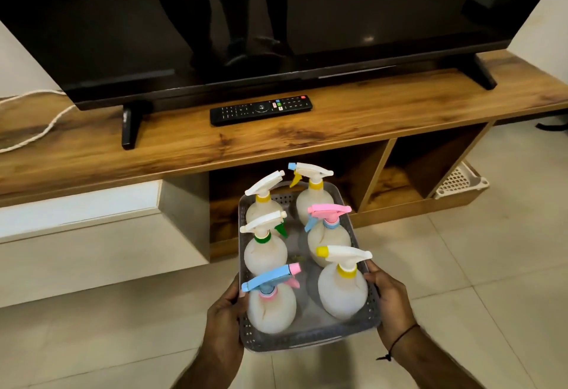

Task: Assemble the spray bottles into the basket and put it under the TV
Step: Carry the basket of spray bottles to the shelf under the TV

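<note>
A grey perforated basket point(307, 338) is held above the tiled floor, its far end at the mouth of an open compartment point(353, 170) of the wooden TV stand point(276, 139). Several white spray bottles stand upright in it in two rows, among them one with a blue and pink head point(270, 278) near left and one with a yellow collar point(344, 261) near right. My left hand point(224, 311) grips the basket's left wall. My right hand point(390, 296) grips its right wall. The black TV point(246, 19) stands on the stand's top.
A black remote point(261, 109) lies on the stand's top in front of the TV. A white cable point(40, 130) trails at the left. A white lattice basket point(461, 181) sits on the floor beside the stand's right compartment. White drawer fronts point(92, 219) are at the left.
</note>
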